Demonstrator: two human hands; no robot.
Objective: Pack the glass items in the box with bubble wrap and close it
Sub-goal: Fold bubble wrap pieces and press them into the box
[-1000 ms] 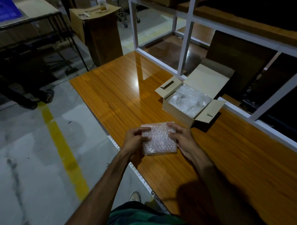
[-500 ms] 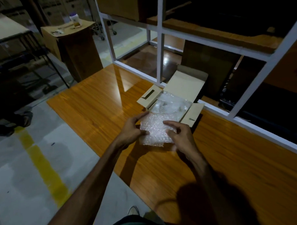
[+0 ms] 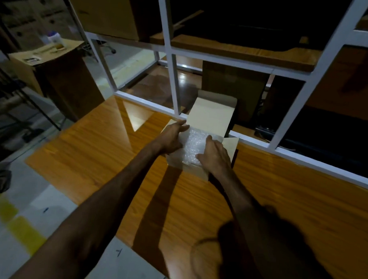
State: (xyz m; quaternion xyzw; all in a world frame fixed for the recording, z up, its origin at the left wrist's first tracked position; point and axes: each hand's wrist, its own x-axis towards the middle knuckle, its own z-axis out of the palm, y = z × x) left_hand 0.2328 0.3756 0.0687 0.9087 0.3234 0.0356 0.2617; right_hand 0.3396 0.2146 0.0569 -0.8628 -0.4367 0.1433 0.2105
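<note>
A small open cardboard box (image 3: 190, 171) stands on the wooden table, its lid flap (image 3: 211, 117) raised at the back. A bubble-wrapped bundle (image 3: 194, 144) lies in the box opening between my hands. My left hand (image 3: 173, 138) lies along the bundle's left edge and over the box's left flap, fingers stretched out. My right hand (image 3: 214, 158) covers the bundle's right side, with its fingers bent down over the wrap. What is under the bundle inside the box is hidden.
The wooden table (image 3: 115, 157) ends at a white metal shelf frame (image 3: 172, 84) just behind the box. A large brown carton (image 3: 232, 91) stands behind the frame. To the left are the table edge, floor and a tall carton (image 3: 56, 72) with a small bottle.
Both hands carried the bubble-wrapped bundle away from the table's near edge and forward into the open box. The view has moved closer to the box.
</note>
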